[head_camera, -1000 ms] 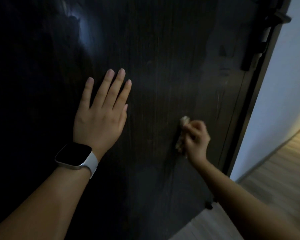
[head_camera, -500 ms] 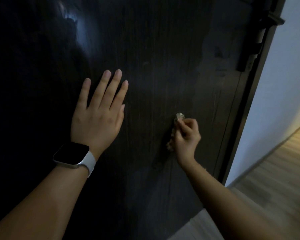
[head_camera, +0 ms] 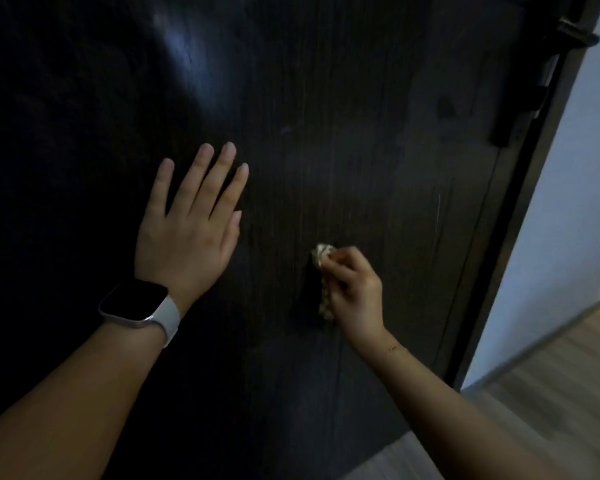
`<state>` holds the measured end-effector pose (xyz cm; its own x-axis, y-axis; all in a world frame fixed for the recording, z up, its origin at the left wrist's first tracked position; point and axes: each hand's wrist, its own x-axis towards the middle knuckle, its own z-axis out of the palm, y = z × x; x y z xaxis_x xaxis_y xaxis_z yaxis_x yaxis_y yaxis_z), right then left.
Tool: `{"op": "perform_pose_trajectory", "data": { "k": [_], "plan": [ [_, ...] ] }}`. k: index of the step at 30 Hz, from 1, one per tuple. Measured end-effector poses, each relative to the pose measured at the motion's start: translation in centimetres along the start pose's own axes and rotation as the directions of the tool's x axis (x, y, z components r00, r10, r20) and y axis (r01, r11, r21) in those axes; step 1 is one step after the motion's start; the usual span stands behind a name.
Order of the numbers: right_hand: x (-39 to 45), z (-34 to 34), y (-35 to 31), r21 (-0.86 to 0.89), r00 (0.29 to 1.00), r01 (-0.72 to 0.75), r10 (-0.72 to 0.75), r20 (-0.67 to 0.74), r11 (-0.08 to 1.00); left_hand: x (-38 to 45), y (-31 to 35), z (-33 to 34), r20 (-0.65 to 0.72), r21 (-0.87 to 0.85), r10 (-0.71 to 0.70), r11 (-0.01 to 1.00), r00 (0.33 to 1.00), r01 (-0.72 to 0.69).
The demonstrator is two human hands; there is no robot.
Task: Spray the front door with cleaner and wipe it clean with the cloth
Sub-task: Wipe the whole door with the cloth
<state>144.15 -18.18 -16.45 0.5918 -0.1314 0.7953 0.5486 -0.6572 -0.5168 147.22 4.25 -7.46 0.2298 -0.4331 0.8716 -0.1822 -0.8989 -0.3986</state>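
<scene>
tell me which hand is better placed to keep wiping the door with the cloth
Right. The right hand already grips the cloth against the door. The left hand lies flat on the door, fingers straight, holding nothing; it likely just steadies.

A home entrance. Both hands meet a dark wood-grain door (head_camera: 361,150). Right of them run a pale wall (head_camera: 568,220) and wood floor (head_camera: 551,393).

You had a smartwatch (head_camera: 134,301) with a dark screen and white band on your wrist, a pale wall (head_camera: 568,209) lay to your right, and wood-look flooring (head_camera: 548,393) ran along its base.
</scene>
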Motion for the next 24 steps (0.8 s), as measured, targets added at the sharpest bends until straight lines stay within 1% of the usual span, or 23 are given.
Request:
{"op": "perform_pose_trajectory", "data": {
  "k": [1, 2, 4, 7, 9, 10, 12, 14, 17, 18, 19, 20, 21, 22, 23, 24],
  "plan": [
    [0.6, -0.4, -0.3, 0.071, 0.998, -0.034, 0.038, -0.052, 0.997, 0.0, 0.0, -0.1, 0.011, 0.004, -0.005, 1.0, 1.0, 0.005],
    [1.1, -0.5, -0.6, 0.093, 0.994, -0.04, 0.049, -0.1, 0.995, 0.1, 0.1, -0.2, 0.019, 0.006, -0.01, 1.0, 1.0, 0.01],
    [0.6, -0.4, -0.4, 0.083, 0.994, -0.052, 0.06, -0.095, 0.995, 0.2, 0.2, -0.4, 0.041, -0.011, -0.018, 1.0, 0.999, 0.018],
    [-2.1, -0.5, 2.2, 0.06, 0.994, -0.104, 0.103, 0.021, 0.993, 0.4, 0.4, -0.7, 0.057, -0.041, -0.048, 0.998, 0.997, 0.05],
    [-3.8, -1.1, 4.2, -0.017, 0.989, -0.098, 0.099, 0.11, 0.995, 0.4, 1.1, -1.0, 0.057, -0.094, -0.094, 0.991, 0.994, 0.099],
    [-4.5, -1.6, 4.9, -0.008, 0.981, -0.121, 0.121, 0.152, 0.993, 0.2, 1.8, -1.1, 0.056, -0.132, -0.127, 0.982, 0.99, 0.134],
    [-5.8, -2.5, 6.0, 0.084, 0.957, -0.217, 0.195, 0.215, 0.973, -0.7, 4.1, -1.3, 0.071, -0.197, -0.162, 0.965, 0.984, 0.173],
    [-6.8, -3.4, 7.0, 0.213, 0.928, -0.33, 0.274, 0.253, 0.92, -2.3, 7.4, -1.1, 0.116, -0.27, -0.146, 0.947, 0.982, 0.173],
    [-7.4, -4.2, 8.1, 0.388, 0.865, -0.481, 0.353, 0.357, 0.786, -5.2, 12.6, -1.1, 0.249, -0.447, -0.069, 0.877, 0.966, 0.177],
    [-7.4, -4.4, 8.3, 0.425, 0.843, -0.52, 0.365, 0.396, 0.741, -6.2, 14.0, -1.2, 0.314, -0.516, -0.062, 0.827, 0.947, 0.225],
    [-7.4, -4.6, 8.4, 0.448, 0.818, -0.559, 0.375, 0.437, 0.697, -7.2, 15.2, -1.5, 0.4, -0.578, -0.087, 0.749, 0.913, 0.324],
    [-7.4, -4.7, 8.4, 0.462, 0.788, -0.601, 0.386, 0.479, 0.652, -8.1, 16.2, -1.8, 0.502, -0.618, -0.131, 0.637, 0.855, 0.461],
    [-7.4, -4.8, 8.3, 0.477, 0.757, -0.642, 0.399, 0.517, 0.6, -8.9, 16.9, -2.1, 0.616, -0.62, -0.171, 0.496, 0.769, 0.608],
    [-7.6, -4.9, 8.2, 0.498, 0.731, -0.676, 0.41, 0.545, 0.544, -9.8, 17.5, -2.3, 0.732, -0.578, -0.191, 0.335, 0.654, 0.744],
    [-7.6, -4.9, 8.0, 0.525, 0.712, -0.7, 0.418, 0.564, 0.484, -10.5, 18.1, -2.4, 0.832, -0.497, -0.184, 0.171, 0.523, 0.851],
    [-7.6, -5.0, 7.8, 0.548, 0.696, -0.717, 0.42, 0.582, 0.431, -11.2, 18.7, -2.5, 0.906, -0.397, -0.148, 0.023, 0.396, 0.917]
  ]
}}
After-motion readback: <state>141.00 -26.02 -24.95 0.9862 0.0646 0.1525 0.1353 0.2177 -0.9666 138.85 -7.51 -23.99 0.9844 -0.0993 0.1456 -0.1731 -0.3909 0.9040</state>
